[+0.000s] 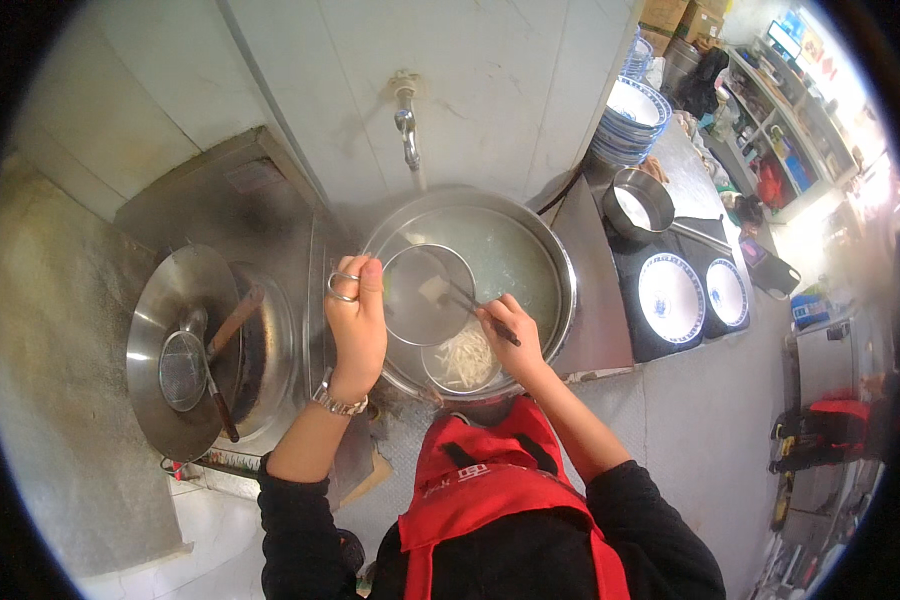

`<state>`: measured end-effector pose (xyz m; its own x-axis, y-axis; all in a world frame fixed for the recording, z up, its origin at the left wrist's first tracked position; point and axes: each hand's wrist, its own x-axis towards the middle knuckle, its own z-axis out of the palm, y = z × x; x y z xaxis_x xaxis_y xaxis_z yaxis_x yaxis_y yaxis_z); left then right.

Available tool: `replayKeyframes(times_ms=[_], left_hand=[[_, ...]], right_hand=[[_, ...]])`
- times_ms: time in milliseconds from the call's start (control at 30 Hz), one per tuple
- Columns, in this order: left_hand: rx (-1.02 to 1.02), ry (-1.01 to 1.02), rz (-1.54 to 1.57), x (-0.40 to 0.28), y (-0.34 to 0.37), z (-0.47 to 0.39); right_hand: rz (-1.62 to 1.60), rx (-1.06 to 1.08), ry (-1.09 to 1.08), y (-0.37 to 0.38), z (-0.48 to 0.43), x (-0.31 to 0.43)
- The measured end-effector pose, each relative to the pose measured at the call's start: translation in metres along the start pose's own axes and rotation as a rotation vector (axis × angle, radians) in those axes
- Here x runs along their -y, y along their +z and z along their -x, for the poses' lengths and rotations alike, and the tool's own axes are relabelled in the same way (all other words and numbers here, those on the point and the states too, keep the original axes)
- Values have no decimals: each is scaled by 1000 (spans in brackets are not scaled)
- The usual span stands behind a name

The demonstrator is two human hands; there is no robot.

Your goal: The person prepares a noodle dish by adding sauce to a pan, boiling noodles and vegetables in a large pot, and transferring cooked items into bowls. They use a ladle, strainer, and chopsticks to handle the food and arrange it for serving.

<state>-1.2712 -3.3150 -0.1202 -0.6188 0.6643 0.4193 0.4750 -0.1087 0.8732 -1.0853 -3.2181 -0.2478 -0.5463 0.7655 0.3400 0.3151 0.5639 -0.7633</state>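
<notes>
A large round steel pot (568,262) of steaming, cloudy liquid stands before me. My left hand (358,315) is closed on the looped metal handle of a round strainer (405,330), held over the left part of the pot. A pale, flat piece of food (434,289) lies in that strainer. My right hand (511,330) grips dark chopsticks (465,300), whose tips reach over the strainer beside the pale piece. Just below, at the pot's near edge, a second round strainer (429,370) holds pale noodles or strips (461,358). Steam blurs the details inside the pot.
Left of the pot, a wok (150,315) holds a mesh skimmer (183,371) and a ladle. A tap (407,135) juts from the wall behind. To the right are two patterned bowls (670,296), a steel saucepan (624,225) and a stack of bowls (622,139).
</notes>
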Motion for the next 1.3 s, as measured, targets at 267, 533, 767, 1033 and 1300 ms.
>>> replayKeyframes(times_ms=[267,533,767,1033,1300], left_hand=[[-32,-87,40,-13,5,24],[4,51,41,-11,23,39],[-9,111,18,-12,41,48],[31,87,8,-21,47,50],[78,46,88,-36,49,56]], right_hand=[[-104,-88,-46,15,20,-3],[-31,-126,9,1,50,-10],[35,-100,23,-17,73,-14],[18,-153,58,-29,77,-32],[-76,-263,152,-39,68,-46]])
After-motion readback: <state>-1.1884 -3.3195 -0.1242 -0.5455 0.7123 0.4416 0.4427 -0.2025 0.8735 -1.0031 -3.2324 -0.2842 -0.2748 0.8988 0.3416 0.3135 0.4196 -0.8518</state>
